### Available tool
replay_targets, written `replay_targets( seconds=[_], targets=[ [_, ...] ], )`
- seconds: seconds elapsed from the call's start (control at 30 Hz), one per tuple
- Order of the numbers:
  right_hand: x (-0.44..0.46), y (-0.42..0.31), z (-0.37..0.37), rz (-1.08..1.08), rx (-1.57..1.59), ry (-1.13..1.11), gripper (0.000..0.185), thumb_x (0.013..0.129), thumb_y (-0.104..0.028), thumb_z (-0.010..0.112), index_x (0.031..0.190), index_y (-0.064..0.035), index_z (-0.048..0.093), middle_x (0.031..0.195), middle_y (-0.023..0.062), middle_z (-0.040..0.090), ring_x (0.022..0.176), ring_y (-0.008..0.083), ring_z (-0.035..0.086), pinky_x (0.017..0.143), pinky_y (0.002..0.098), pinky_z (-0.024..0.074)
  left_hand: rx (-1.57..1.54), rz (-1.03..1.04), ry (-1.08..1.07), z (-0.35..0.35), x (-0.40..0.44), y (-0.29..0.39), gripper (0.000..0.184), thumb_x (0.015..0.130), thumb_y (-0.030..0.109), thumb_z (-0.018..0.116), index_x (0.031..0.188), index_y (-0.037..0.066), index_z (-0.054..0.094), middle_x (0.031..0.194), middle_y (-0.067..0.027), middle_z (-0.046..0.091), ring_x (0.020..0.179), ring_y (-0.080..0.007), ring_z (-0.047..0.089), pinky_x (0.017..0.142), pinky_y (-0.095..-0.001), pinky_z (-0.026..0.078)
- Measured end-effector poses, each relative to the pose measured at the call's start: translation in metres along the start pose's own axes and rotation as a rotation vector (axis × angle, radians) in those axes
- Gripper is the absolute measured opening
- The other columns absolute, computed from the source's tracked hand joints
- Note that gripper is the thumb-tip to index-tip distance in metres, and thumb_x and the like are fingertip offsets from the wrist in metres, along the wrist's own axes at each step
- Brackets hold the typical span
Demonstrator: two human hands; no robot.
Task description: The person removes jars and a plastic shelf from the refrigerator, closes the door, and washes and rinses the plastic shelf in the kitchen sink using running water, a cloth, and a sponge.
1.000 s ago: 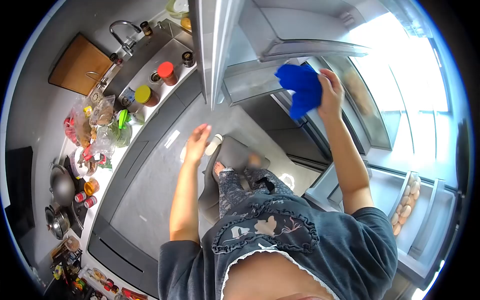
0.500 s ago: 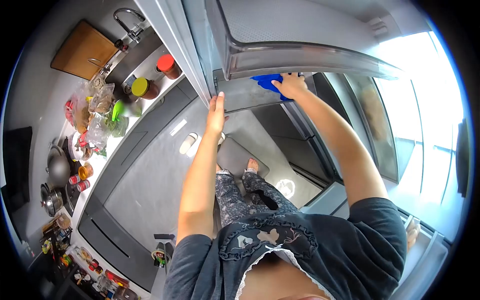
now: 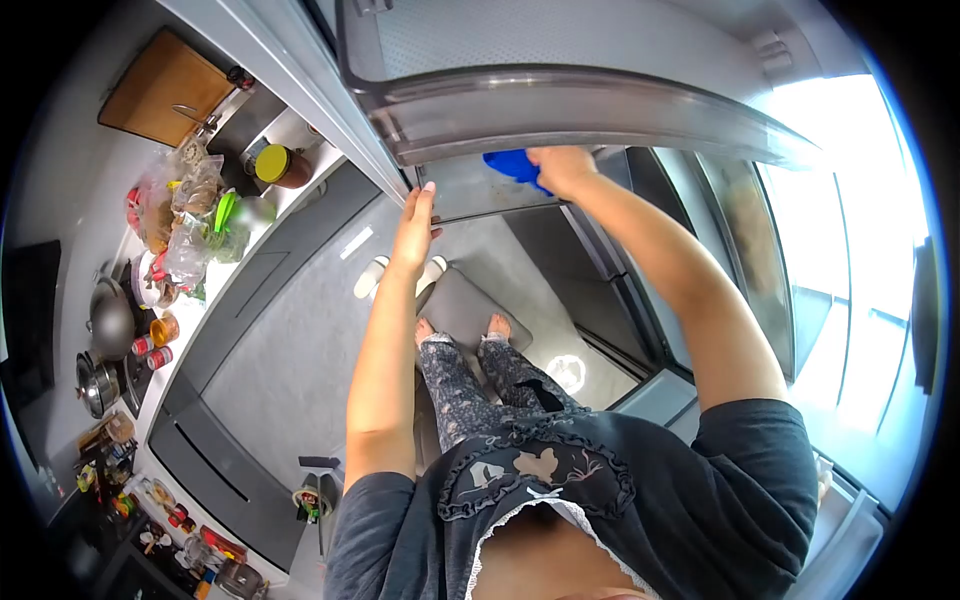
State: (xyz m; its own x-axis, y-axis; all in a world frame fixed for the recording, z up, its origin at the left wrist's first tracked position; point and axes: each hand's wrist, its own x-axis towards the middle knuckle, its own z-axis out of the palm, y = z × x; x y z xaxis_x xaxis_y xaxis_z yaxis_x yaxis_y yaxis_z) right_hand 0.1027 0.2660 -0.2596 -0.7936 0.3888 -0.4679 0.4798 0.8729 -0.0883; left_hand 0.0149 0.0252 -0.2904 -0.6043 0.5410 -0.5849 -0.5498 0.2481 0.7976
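A blue cloth (image 3: 514, 168) is bunched under my right hand (image 3: 565, 172), whose fingers are closed on it and partly hidden. The cloth lies against a grey panel low in the open fridge door (image 3: 470, 187), below a clear door shelf (image 3: 600, 112). At the door's lower left edge is my left hand (image 3: 413, 232), touching it with the fingers stretched out. The lit fridge interior (image 3: 840, 200) is on the right.
On the left runs a counter with bagged food (image 3: 185, 215), a yellow-lidded jar (image 3: 282, 166), a wok (image 3: 112, 318) and a cutting board (image 3: 165, 85). My feet are on a grey stool (image 3: 462, 305); white slippers (image 3: 371, 277) lie on the floor.
My right hand and the blue cloth have moved left along the panel. The door edge has shifted left in view, and my left hand with it.
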Motion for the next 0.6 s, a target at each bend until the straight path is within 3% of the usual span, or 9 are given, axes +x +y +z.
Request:
replay_targets(
  seconds=[0.1, 0.3, 0.33, 0.43, 0.5, 0.57, 0.6],
  targets=[
    [-0.027, 0.025, -0.016, 0.022, 0.015, 0.088, 0.023, 0.071, -0.014, 0.058, 0.093, -0.0143, 0.053, 0.096, 0.0112, 0.053, 0.097, 0.03, 0.051, 0.079, 0.04, 0.0443, 0.281, 0.157, 0.003, -0.012, 0.005, -0.004, 0.082, 0.078, 0.055, 0.049, 0.134, 0.0, 0.026, 0.133, -0.0223, 0.031, 0.121, -0.0312, 0.034, 0.096, -0.0398, 0.034],
    [-0.086, 0.045, -0.034, 0.047, 0.34, 0.659, 0.029, 0.069, -0.015, 0.056, 0.097, -0.0114, 0.052, 0.098, 0.0114, 0.054, 0.095, 0.0307, 0.053, 0.078, 0.0393, 0.0433, 0.036, -0.073, -0.09, -0.003, -0.005, 0.012, 0.081, 0.077, 0.052, 0.051, 0.135, 0.003, 0.024, 0.136, -0.0213, 0.027, 0.126, -0.031, 0.028, 0.101, -0.0455, 0.026],
    [-0.091, 0.051, -0.033, 0.127, 0.429, 0.672, 0.032, 0.069, -0.017, 0.056, 0.1, -0.0122, 0.053, 0.103, 0.01, 0.054, 0.094, 0.0303, 0.053, 0.079, 0.0383, 0.0434, 0.017, -0.074, -0.082, -0.002, -0.002, 0.01, 0.08, 0.075, 0.052, 0.052, 0.133, 0.004, 0.027, 0.134, -0.0195, 0.029, 0.123, -0.0297, 0.03, 0.1, -0.0448, 0.027],
    [-0.094, 0.062, -0.026, 0.062, 0.464, 0.639, 0.03, 0.07, -0.018, 0.058, 0.1, -0.0126, 0.056, 0.104, 0.0088, 0.055, 0.095, 0.0288, 0.053, 0.08, 0.0371, 0.043, -0.039, -0.066, -0.067, -0.001, 0.006, 0.003, 0.074, 0.073, 0.052, 0.052, 0.128, 0.006, 0.034, 0.129, -0.0148, 0.035, 0.116, -0.0259, 0.037, 0.095, -0.0419, 0.03],
    [-0.095, 0.054, -0.024, -0.056, 0.279, 0.553, 0.029, 0.071, -0.022, 0.061, 0.099, -0.0152, 0.061, 0.108, 0.0058, 0.053, 0.104, 0.025, 0.048, 0.085, 0.0355, 0.0407, -0.073, -0.044, -0.072, -0.002, 0.011, -0.002, 0.067, 0.073, 0.051, 0.053, 0.122, 0.007, 0.04, 0.125, -0.0128, 0.039, 0.112, -0.0236, 0.04, 0.093, -0.0393, 0.032],
    [-0.092, 0.048, -0.02, -0.085, 0.195, 0.563, 0.029, 0.07, -0.023, 0.065, 0.098, -0.0156, 0.061, 0.109, 0.0084, 0.052, 0.106, 0.0285, 0.045, 0.088, 0.0375, 0.0373, -0.104, -0.032, -0.09, -0.005, 0.014, -0.007, 0.07, 0.073, 0.05, 0.055, 0.125, 0.006, 0.037, 0.128, -0.0159, 0.037, 0.114, -0.0266, 0.039, 0.096, -0.0401, 0.029],
    [-0.082, 0.055, -0.008, -0.063, 0.256, 0.695, 0.043, 0.067, -0.03, 0.068, 0.105, -0.0124, 0.057, 0.111, 0.012, 0.05, 0.108, 0.0297, 0.042, 0.091, 0.0411, 0.0351, -0.119, -0.024, -0.1, -0.005, 0.015, -0.008, 0.072, 0.073, 0.049, 0.057, 0.126, 0.006, 0.035, 0.129, -0.0174, 0.036, 0.115, -0.0281, 0.038, 0.098, -0.0405, 0.027]
  ],
)
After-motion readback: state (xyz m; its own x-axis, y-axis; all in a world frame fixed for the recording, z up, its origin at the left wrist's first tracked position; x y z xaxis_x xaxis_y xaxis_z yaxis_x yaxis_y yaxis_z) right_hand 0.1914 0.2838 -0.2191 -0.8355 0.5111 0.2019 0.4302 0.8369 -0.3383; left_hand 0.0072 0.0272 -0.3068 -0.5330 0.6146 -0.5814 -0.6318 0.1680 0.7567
